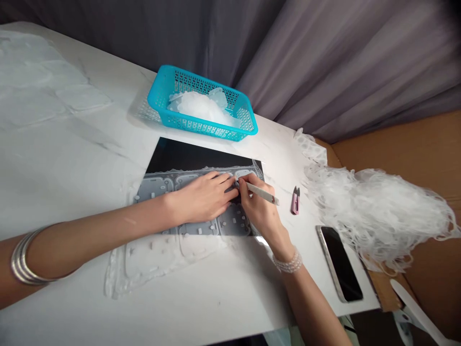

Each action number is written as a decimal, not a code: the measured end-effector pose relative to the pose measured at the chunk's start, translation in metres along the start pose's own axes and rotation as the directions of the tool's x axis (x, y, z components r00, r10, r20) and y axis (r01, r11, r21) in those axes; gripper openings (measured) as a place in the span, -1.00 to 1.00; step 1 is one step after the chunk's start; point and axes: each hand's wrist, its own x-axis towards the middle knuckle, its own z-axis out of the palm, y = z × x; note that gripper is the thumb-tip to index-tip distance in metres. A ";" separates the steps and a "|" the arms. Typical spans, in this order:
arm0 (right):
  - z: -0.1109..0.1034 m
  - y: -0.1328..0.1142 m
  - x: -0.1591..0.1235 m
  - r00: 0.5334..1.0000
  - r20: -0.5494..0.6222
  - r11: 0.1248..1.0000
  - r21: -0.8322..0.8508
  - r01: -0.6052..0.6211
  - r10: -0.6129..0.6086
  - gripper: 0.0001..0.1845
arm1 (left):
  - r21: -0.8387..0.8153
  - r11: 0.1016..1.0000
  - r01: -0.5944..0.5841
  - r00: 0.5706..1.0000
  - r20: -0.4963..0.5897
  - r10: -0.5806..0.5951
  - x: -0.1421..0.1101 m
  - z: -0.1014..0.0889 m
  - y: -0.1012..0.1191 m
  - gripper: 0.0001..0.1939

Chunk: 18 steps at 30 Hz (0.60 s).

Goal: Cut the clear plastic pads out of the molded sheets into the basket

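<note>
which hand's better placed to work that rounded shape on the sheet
Probably right: the right hand holds a slim tool at the rounded shape, while the left hand lies flat on the translucent sheet.

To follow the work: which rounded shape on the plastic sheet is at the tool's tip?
The rightmost shape of the far row, just at the tip of the tool in the right hand. All other shapes lie further from that tip.

The left arm (108,230) extends horizontally, the left hand (203,197) lying palm down with fingers together. The right hand (257,206) sits just beside it, fingers closed in a pinch grip, the right wrist (283,247) slightly bent.
</note>
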 end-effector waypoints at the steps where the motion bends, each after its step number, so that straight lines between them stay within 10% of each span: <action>1: -0.001 -0.001 -0.002 1.000 0.004 1.000 -0.018 0.008 -0.008 -0.78 | 0.000 1.000 -0.002 1.000 -0.004 0.002 0.000 0.000 0.000 -0.64; 18: 0.008 0.018 -0.009 0.958 0.088 0.918 -0.273 0.288 -0.275 -0.61 | -0.053 0.998 0.025 0.997 -0.066 -0.028 -0.002 0.012 -0.004 -0.52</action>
